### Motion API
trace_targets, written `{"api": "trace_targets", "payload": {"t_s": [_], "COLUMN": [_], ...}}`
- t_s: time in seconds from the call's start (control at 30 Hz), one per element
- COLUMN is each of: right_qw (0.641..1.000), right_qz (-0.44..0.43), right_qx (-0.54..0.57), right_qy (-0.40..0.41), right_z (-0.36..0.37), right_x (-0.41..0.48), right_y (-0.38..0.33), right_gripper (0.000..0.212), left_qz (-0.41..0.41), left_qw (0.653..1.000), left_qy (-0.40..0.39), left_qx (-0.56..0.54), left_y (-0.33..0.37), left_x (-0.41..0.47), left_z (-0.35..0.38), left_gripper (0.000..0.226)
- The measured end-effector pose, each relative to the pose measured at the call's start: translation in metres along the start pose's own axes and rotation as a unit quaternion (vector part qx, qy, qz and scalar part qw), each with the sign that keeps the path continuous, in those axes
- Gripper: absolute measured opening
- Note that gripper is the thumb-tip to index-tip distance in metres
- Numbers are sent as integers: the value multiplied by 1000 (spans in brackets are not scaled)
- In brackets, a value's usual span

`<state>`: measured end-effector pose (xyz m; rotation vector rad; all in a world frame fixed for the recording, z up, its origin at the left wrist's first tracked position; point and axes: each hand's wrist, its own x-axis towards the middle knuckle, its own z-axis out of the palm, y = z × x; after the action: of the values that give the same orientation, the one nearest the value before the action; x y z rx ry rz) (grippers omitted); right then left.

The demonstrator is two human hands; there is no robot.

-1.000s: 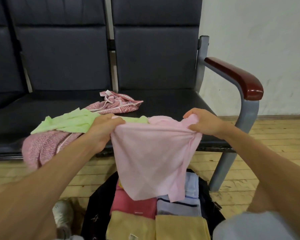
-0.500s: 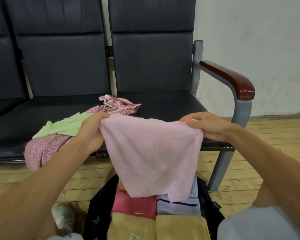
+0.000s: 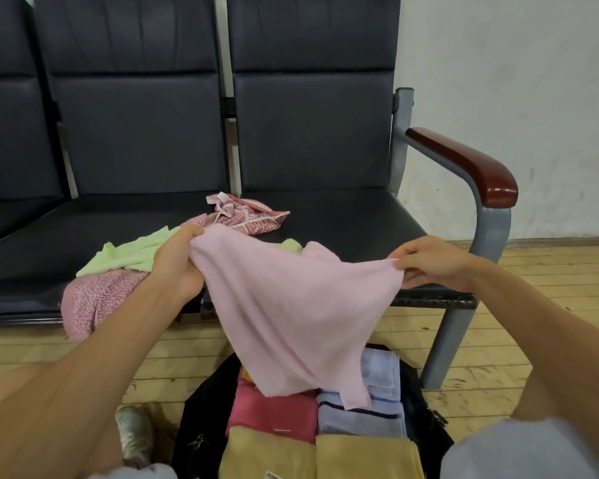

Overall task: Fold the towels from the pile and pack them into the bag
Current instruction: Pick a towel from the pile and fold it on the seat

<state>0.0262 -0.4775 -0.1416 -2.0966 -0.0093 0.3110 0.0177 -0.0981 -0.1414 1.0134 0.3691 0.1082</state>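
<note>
From the head camera, the left hand (image 3: 177, 261) and right hand (image 3: 433, 262) each pinch a top corner of a pale pink towel (image 3: 291, 316), stretched between them and hanging above the open black bag (image 3: 204, 420) on the wooden floor (image 3: 516, 326). Folded towels (image 3: 343, 426) already fill the bag. On the dark seat (image 3: 343, 219) behind lies the pile: a green towel (image 3: 132, 252) over patterned pink towels (image 3: 97, 299).

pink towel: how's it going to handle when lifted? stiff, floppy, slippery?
Likely floppy: the pink towel sags into folds between the left hand and right hand. Probably light, since a fingertip pinch holds it. The terry-looking surface suggests little slip.
</note>
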Motion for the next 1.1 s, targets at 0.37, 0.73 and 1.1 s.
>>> {"api": "trace_targets", "payload": {"t_s": [0.37,0.73,1.1], "right_qw": [880,932,955], "right_qz": [-20,-118,-41], "right_qx": [461,-51,164], "right_qy": [110,340,244], "right_z": [-6,2,-2], "right_x": [-15,-18,-16], "right_y": [-23,-11,-5], "right_gripper": [23,17,20], "left_qz": [139,110,46], "left_qw": [964,950,968], "left_qy": [11,-81,-93], "left_qx": [225,281,227], "left_y": [-6,6,2], "left_x": [-15,-27,-19], "left_z": [9,-2,-2], "left_gripper": [9,13,17]}}
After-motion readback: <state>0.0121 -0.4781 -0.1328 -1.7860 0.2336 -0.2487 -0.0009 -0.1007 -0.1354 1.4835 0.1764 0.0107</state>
